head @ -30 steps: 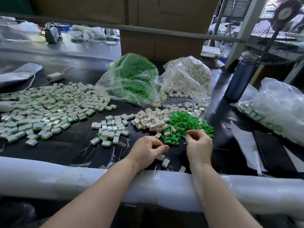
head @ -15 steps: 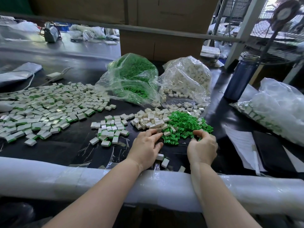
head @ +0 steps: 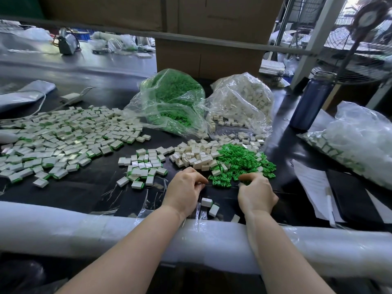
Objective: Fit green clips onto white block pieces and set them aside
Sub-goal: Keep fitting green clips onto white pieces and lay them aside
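Note:
Loose white block pieces [head: 195,155] lie in a heap at the table's middle, with a pile of green clips [head: 244,160] on their right. My left hand [head: 184,189] sits at the near edge of the white heap, fingers curled tight round a white piece that they mostly hide. My right hand [head: 256,192] has its fingertips curled into the near edge of the green pile, pinching a clip. Two loose white pieces [head: 210,205] lie between my wrists. Finished clipped pieces form a small group [head: 146,164] and a wide spread [head: 53,141] to the left.
A clear bag of green clips [head: 174,98] and a bag of white pieces [head: 241,100] stand behind the piles. A blue bottle [head: 311,100], another filled bag [head: 360,145] and papers [head: 314,183] are on the right. A foam-wrapped bar [head: 84,230] runs along the near edge.
Both hands came apart and went forward to the piles. The left hand reached flat over the white pieces, then curled and drew back a little. The right hand dug into the green clips.

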A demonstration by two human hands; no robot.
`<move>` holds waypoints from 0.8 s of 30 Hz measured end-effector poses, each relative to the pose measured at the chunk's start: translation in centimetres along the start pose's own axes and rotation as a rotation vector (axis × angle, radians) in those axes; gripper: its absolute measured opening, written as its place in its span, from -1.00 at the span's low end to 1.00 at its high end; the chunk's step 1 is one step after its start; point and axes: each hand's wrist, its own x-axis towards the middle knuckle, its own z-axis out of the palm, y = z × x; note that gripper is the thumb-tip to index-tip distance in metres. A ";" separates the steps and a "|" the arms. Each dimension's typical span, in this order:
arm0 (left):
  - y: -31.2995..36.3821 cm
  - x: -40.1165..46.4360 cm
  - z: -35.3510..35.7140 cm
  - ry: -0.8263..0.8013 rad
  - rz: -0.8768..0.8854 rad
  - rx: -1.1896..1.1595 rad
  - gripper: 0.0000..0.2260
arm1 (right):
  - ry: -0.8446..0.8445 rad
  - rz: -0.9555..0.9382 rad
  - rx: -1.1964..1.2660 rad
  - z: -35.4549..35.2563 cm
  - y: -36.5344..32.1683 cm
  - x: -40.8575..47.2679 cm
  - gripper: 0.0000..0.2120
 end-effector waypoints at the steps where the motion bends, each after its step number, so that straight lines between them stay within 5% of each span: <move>1: 0.0 0.0 0.0 0.004 -0.005 -0.001 -0.87 | 0.013 -0.004 0.013 0.0 0.0 0.0 -0.77; 8: 0.1 0.1 0.1 -0.030 -0.021 0.057 -0.73 | 0.014 0.029 -0.034 0.3 0.2 0.3 -0.76; 24: 0.2 -0.2 -0.3 -0.030 -0.037 -0.132 -0.83 | 0.058 -0.024 0.109 0.4 0.4 0.4 -0.79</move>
